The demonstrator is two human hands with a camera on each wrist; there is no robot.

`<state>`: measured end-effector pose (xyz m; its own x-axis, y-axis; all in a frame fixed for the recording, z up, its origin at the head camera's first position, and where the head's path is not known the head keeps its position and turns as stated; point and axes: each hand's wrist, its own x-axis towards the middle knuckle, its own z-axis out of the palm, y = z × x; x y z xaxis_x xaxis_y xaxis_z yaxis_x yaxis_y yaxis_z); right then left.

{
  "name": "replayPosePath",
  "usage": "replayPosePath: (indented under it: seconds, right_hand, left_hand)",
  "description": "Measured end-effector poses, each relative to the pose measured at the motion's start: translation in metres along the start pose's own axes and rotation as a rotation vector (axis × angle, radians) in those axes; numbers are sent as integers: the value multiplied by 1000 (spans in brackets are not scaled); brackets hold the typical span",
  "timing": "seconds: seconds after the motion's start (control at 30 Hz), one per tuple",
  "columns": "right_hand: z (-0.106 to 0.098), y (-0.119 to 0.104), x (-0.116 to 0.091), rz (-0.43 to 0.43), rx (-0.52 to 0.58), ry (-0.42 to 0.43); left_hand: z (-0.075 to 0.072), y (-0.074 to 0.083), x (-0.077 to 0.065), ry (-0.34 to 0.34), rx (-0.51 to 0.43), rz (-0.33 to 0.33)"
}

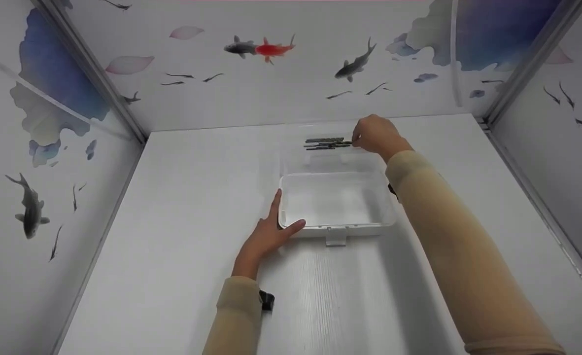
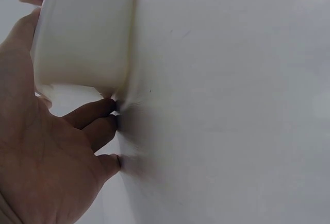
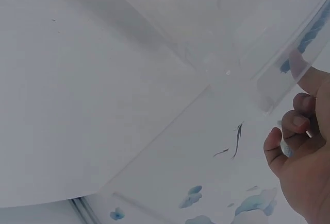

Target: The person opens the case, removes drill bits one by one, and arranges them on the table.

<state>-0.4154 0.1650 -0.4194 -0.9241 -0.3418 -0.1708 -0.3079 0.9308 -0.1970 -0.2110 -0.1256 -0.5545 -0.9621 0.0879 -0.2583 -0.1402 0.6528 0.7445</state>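
Head view: one box (image 1: pixel 359 231), open, with one lid (image 1: pixel 320 162) folded back behind it and one latch (image 1: pixel 336 237) at its front. At least four bits (image 1: pixel 326 144) lie at the lid, behind the box; overlap prevents an exact count. The right hand (image 1: pixel 377 134), behind the box's right side, pinches at the bits' right ends; how many are held is unclear. The left hand (image 1: pixel 266 234) is spread around the box's front-left corner. Step, as judged: picking up bits. The next move calls for a firm pinch and a clean lift, box braced.

Left wrist view: three fingertips reach the table (image 2: pixel 221 105) beside the box.

Right wrist view: one fingertip shows through clear plastic, near one bit; three fingers curl outside.
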Motion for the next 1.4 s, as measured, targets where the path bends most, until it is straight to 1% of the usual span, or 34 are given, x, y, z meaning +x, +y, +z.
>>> replayPosePath:
  seconds: [0.13, 0.33, 0.57, 0.67, 0.8, 1.03, 1.23, 1.4]
  right_hand:
    - [0, 0, -1, -17, -15, -6]
    - [-3, 3, -3, -59, -60, 20]
    - [-19, 4, -11, -96, -89, 55]
    - [-24, 4, -12, -122, -108, 78]
    - [-29, 4, -13, -143, -119, 89]
    - [-39, 6, -19, -120, -124, 88]
    - [-49, 11, -24, -134, -122, 105]
    - [-57, 14, -29, -132, -97, 122]
  left_hand:
    - [0, 0, -1, 0, -6, 4]
    - [-1, 0, 0, 0, -14, 18]
    - [0, 0, 1, 0, -14, 16]
    - [-1, 0, 1, 2, -12, 25]
    - [-1, 0, 1, 1, -1, 22]
    - [1, -3, 0, -3, 0, 25]
    - [1, -4, -1, 5, 8, 8]
    - [-1, -4, 0, -4, 9, 10]
